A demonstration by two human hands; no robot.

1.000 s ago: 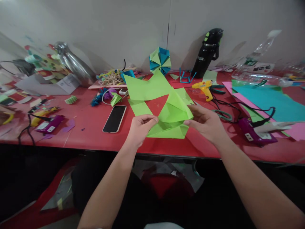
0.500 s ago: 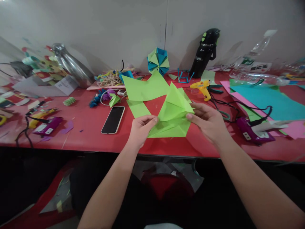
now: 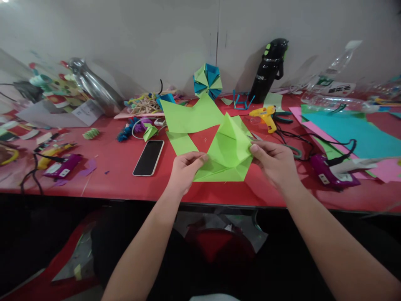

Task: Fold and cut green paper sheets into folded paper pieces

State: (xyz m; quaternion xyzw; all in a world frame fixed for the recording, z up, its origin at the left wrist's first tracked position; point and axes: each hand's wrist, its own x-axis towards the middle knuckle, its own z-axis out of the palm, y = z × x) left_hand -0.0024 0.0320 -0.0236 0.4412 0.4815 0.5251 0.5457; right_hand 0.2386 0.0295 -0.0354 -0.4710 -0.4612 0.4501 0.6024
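A creased sheet of lime green paper (image 3: 228,146) is held between my two hands, its top corner standing up in a peak. My left hand (image 3: 187,169) pinches its left side between thumb and fingers. On the right, my right hand (image 3: 274,161) grips the opposite edge, thumb in front and fingers partly hidden behind. More green paper lies flat on the table beneath it. Just behind, a larger curled green sheet (image 3: 191,117) rests on the red table. Scissors (image 3: 293,150), partly hidden, lie beside my right hand.
A phone (image 3: 148,158) lies left of my hands on the red table (image 3: 112,184). A yellow glue gun (image 3: 265,116), with cords nearby, is behind on the right. Purple power strips (image 3: 333,171) and coloured paper (image 3: 354,129) sit further right. A black bottle (image 3: 267,71) stands against the wall.
My right hand has shifted slightly right and regripped the edge. The green paper's fold has opened wider and its peak has dropped a little. My left hand stays put.
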